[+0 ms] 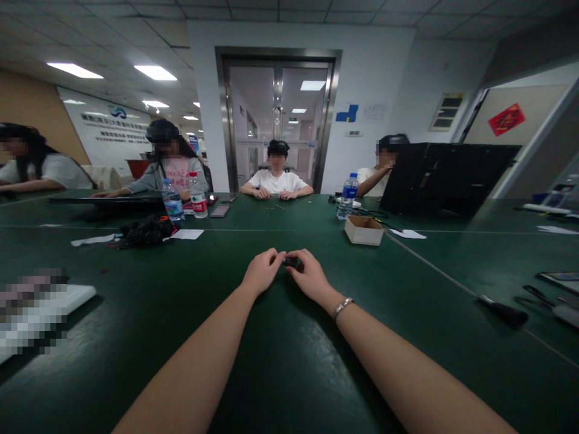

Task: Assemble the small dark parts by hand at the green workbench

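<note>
Grasping a small black object [293, 262], mid-frame, with the bent right hand [311, 276]; meeting its left end with the curled left hand [263, 271] (pinching or only touching, cannot tell). Wearing a shiny metal bangle [342, 308]. Farther out, over smooth green tabletop [289, 374], facing an open, boxy carton [363, 234] right of centre.

Box [363, 236] (apparently cardboard) near bottle [348, 198]

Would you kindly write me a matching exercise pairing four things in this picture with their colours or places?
Column one:
1. Small object
2. Bracelet
3. Open box
4. Tabletop

Column two:
A. Silver
B. Green
C. Dark, between left hand and right hand
D. Pale outside, brown inside

Pairs: 1-C, 2-A, 3-D, 4-B
</note>
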